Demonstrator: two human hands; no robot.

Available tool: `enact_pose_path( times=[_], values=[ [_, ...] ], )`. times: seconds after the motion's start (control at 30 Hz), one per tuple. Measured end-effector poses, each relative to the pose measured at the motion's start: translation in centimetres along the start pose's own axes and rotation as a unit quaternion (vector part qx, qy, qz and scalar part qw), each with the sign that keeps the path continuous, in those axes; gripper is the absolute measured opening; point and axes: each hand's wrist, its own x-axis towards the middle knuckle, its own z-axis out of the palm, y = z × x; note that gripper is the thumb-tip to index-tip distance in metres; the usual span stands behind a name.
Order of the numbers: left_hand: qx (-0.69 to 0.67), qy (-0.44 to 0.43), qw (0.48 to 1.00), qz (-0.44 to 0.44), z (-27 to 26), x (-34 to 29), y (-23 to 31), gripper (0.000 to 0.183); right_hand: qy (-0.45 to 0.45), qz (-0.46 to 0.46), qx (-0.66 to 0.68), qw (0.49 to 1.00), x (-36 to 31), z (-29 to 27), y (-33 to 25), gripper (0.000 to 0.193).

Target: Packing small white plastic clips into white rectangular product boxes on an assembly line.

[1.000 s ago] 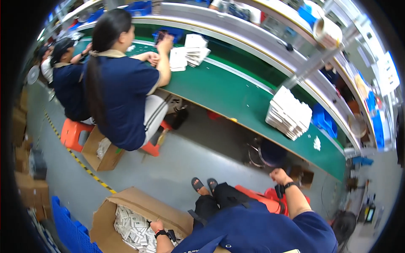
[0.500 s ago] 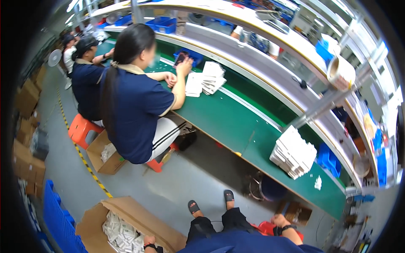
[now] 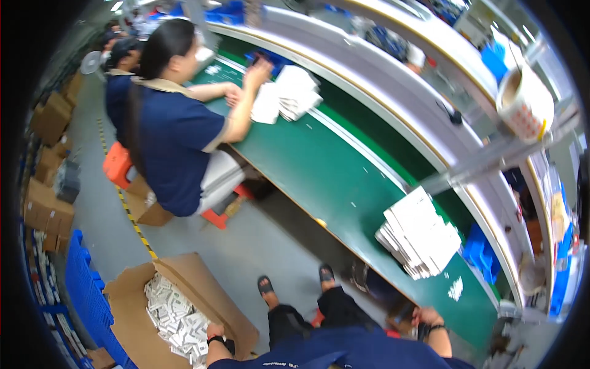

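Note:
My left hand (image 3: 215, 331) hangs low beside the near side of a large open cardboard box (image 3: 212, 295), over the edge of a heap of small flat white packets (image 3: 175, 313). Its fingers are small and blurred, and I cannot make out whether it touches the box. My right hand (image 3: 428, 316) is by the front edge of the green bench (image 3: 344, 203), with its fingers curled in and nothing visible in them. Beyond it on the bench stands a leaning stack of white flat boxes (image 3: 418, 234). Small white pieces (image 3: 455, 288) lie to the right of the stack.
On the left a co-worker (image 3: 178, 123) sits at the bench by more white flat boxes (image 3: 295, 92). A blue plastic crate (image 3: 89, 301) stands left of the cardboard box. A tape roll (image 3: 525, 101) hangs from the metal post, and a blue bin (image 3: 481, 252) sits behind the stack.
My view has shifted closer to the bench. My right hand has moved up from over the red stool to the bench edge. My left hand stays by the box, whose packets show more fully.

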Motion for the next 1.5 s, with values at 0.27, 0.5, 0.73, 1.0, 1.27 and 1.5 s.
enact_pose_path(
  times=[0.27, 0.5, 0.73, 1.0, 1.27, 1.5],
  values=[
    [-0.021, 0.039, 0.997, 0.058, -1.2, -4.9, 4.5, 0.035, 0.039, -0.024, 0.173, 0.984, 0.0, -10.0, -4.2, 0.025],
    [-0.11, -0.015, 0.993, -0.027, -6.5, -5.8, 3.8, 0.031, 0.008, -0.13, 0.321, 0.938, -0.1, -7.8, -5.3, 0.04],
    [-0.446, -0.18, 0.848, 0.221, -17.5, -15.5, 30.1, 0.026, 0.031, -0.167, 0.388, 0.906, 0.0, -4.9, -6.9, 0.051],
    [-0.543, -0.446, 0.66, 0.266, -11.1, -21.1, 50.1, 0.045, 0.222, -0.285, 0.22, 0.906, -2.4, -6.1, -12.9, 0.059],
    [-0.636, -0.533, 0.518, 0.206, -7.3, -22.8, 55.3, 0.068, 0.21, -0.275, 0.207, 0.915, -1.4, -8.3, -11.6, 0.05],
    [-0.649, -0.549, 0.494, 0.184, -7.1, -23.6, 55.6, 0.067, 0.159, -0.278, 0.206, 0.924, 0.7, -9.6, -10.3, 0.038]
  ],
)
